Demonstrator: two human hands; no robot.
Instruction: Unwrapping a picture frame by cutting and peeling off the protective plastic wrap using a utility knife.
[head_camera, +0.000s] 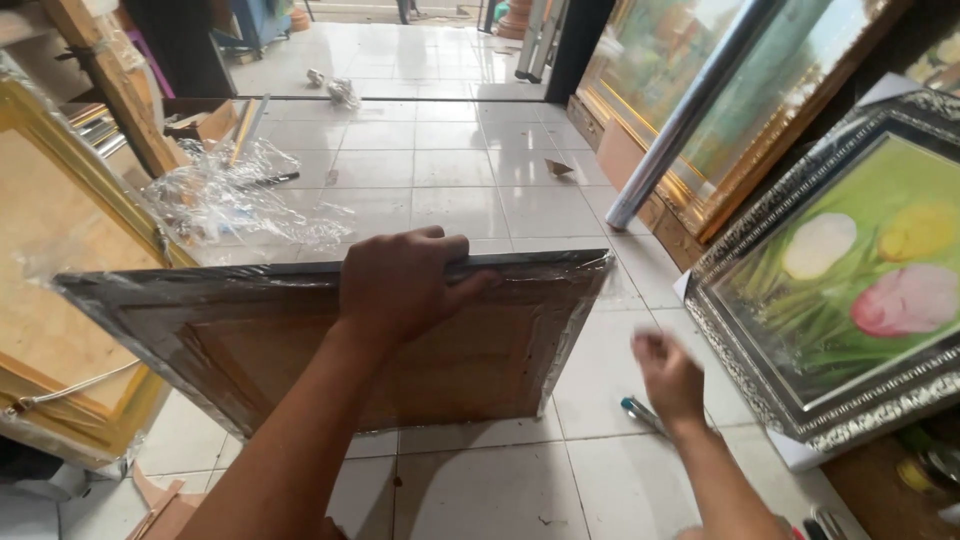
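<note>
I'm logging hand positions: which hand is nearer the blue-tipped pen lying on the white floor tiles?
Right. The right hand hovers just above the blue-tipped pen; the left hand grips the plastic-wrapped wooden frame top edge, farther away.

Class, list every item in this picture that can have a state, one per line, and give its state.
Wrapped frame: tilted on its edge on the floor, back facing the camera, covered in plastic film.
Left hand: gripping the frame's top edge.
Right hand: blurred, closed, above a pen.
Pen: lying on the tiles.
Flower painting: leaning, framed.
Loose plastic film: crumpled on the floor.
</note>
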